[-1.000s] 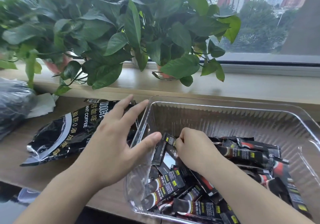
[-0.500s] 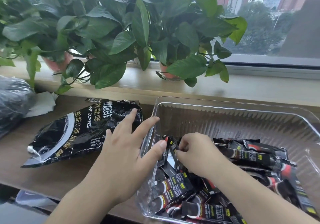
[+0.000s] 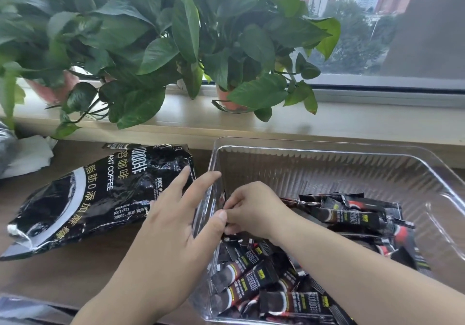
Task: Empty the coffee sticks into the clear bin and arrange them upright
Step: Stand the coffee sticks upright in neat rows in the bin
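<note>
— Where are the coffee sticks [image 3: 352, 217] sitting?

— They are lying in the clear bin [image 3: 327, 148], mostly flat and crisscrossed in a loose heap that is filling its near and right parts. The far part of the floor is showing bare ribbed plastic.

— And what is the right hand [image 3: 254, 211] doing?

— It is reaching across the heap to the bin's left wall. Its fingers are curling in and pinching a few sticks there. Only their dark ends are poking out, so I cannot tell how upright they are standing.

— Is the left hand [image 3: 173, 226] holding anything?

— No, it is grasping nothing. It is straddling the bin's left wall with the fingers stretched straight and spread on the outside. The thumb is reaching inside and pressing against the sticks that the right hand is pinching. The two hands are meeting just there.

— What is lying beside the bin?

— A black coffee bag [image 3: 100, 199] is lying flat and crumpled on the wooden table [image 3: 63, 274], just left of the bin, partly under the left fingers. Some white paper [image 3: 27, 153] is sitting at the far left. Leafy plants [image 3: 176, 35] are standing on the windowsill [image 3: 352, 123] behind.
</note>
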